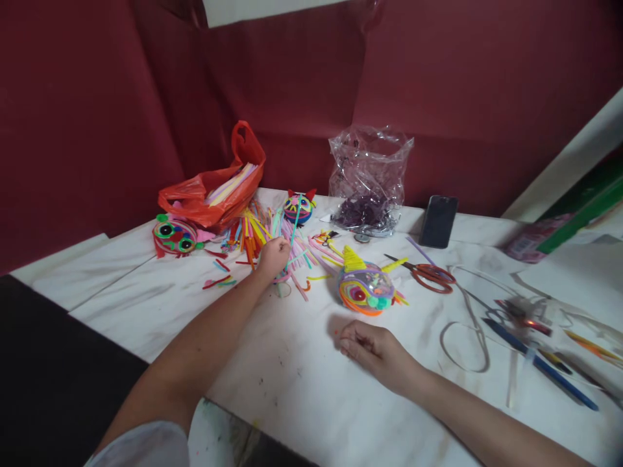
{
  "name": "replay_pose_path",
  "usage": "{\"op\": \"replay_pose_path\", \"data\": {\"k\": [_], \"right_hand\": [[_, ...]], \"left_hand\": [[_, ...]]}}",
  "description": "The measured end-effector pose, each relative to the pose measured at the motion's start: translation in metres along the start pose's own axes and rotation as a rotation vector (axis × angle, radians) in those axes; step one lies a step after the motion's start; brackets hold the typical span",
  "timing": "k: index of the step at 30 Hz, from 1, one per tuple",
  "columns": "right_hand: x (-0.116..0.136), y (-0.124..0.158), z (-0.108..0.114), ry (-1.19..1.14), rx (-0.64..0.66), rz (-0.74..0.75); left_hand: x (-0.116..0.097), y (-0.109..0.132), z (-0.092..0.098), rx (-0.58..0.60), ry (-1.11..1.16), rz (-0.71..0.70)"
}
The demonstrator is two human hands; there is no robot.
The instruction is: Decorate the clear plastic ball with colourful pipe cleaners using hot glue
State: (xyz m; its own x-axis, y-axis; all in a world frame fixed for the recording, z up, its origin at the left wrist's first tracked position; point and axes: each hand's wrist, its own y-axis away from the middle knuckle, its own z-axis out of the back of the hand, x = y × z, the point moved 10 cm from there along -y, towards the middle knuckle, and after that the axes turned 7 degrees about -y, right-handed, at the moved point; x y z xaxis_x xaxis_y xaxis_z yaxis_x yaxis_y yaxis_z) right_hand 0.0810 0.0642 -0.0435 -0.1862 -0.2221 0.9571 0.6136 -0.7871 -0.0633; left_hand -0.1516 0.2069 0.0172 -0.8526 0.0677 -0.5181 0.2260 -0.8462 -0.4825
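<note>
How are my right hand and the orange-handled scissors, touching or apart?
Apart: the head view shows white tabletop between your right hand and the orange-handled scissors.

My left sleeve [146,447], bottom left of frame: pale grey cloth, looks plain, soft edges, hem curving round the arm. Past the hem my left forearm [209,344] is bare through to the wrist, one small dark spot partway along. Left hand [274,256], near frame centre: bare, small in view, nails too tiny to make out. My right forearm [467,405], lower right: bare all the way to the frame edge. Right hand [382,357], lower centre: bare, slim fingers, nail detail blurred.
</note>
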Motion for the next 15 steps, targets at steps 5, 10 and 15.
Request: {"op": "replay_pose_path", "data": {"k": [5,10,15], "right_hand": [[0.004,-0.001,0.0,0.071,0.007,0.054],[0.009,-0.001,-0.002,0.113,0.023,0.097],[0.018,-0.003,-0.003,0.151,0.025,0.157]], "left_hand": [[-0.001,0.001,0.004,-0.02,-0.034,0.004],[-0.006,0.002,0.002,0.017,-0.104,-0.024],[-0.041,0.006,-0.02,0.151,-0.171,-0.212]]}}
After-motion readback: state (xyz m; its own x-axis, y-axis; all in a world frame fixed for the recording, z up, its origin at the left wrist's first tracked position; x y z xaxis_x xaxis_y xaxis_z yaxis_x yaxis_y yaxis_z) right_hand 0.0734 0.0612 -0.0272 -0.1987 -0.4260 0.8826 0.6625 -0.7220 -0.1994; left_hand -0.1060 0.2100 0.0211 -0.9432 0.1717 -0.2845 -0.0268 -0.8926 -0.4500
